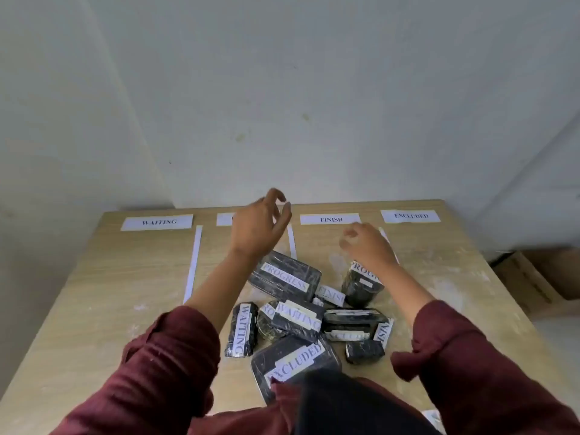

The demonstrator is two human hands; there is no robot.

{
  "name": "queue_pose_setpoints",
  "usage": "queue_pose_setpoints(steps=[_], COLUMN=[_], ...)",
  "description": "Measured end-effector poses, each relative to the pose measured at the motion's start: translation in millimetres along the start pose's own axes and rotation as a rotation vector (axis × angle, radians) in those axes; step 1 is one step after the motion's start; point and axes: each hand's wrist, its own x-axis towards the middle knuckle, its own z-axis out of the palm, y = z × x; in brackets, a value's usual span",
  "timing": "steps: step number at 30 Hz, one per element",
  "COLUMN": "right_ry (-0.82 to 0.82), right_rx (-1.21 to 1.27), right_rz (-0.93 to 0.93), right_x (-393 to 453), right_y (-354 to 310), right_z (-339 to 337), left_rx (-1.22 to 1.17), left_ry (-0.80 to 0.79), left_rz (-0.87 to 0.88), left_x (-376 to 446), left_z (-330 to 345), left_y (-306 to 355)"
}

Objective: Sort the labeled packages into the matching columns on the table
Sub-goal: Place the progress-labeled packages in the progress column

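A heap of several black wrapped packages with white word labels lies in the middle of the wooden table (110, 293). Readable ones include a PROGRESS package (284, 276), a WAITING package (241, 329) and a large EXCLUDED package (292, 364). My left hand (260, 226) hovers above the far side of the heap, fingers curled and apart, holding nothing. My right hand (365, 243) hangs just over an upright PROGRESS package (361, 285), fingers loosely bent, empty. Paper headers at the back read WAITING (157, 221), FINISH (330, 219) and EXCLUDED (410, 216); my left hand hides one header.
White paper strips (193, 265) divide the table into columns. A white wall rises right behind the table. A cardboard box (539, 277) sits on the floor to the right. Bare table lies left and right of the heap.
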Motion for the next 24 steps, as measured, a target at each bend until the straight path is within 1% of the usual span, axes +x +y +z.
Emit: queue_pose_setpoints(steps=[3, 4, 6, 10, 14, 18, 20, 22, 24], right_ry=[-0.162, -0.222, -0.258, -0.214, -0.126, -0.032, -0.008, -0.015, -0.059], right_rx=[-0.193, -0.216, -0.17, -0.007, 0.01, 0.071, 0.136, 0.213, 0.295], right_rz=[0.199, 0.259, 0.308, 0.268, 0.258, 0.133, 0.074, 0.03, 0.003], right_x=[-13, -21, -25, -26, -10, 12, 24, 35, 44], right_y=[34, 46, 65, 78, 69, 31, 4, -24, -51], right_z=[22, 30, 41, 47, 44, 31, 26, 26, 31], left_rx=[0.002, 0.018, 0.02, -0.003, 0.007, -0.075, -0.137, -0.204, -0.246], left_ry=[-0.076, -0.108, -0.124, -0.14, -0.165, -0.226, -0.294, -0.363, -0.385], left_rz=[-0.018, -0.012, -0.01, -0.059, -0.1, -0.145, -0.138, -0.163, -0.212], left_x=[-13, -19, -23, -30, -36, -40, -40, -40, -38], left_z=[17, 23, 28, 33, 39, 50, 61, 70, 77], left_y=[-3, -4, -6, -20, -39, -52, -60, -66, -70])
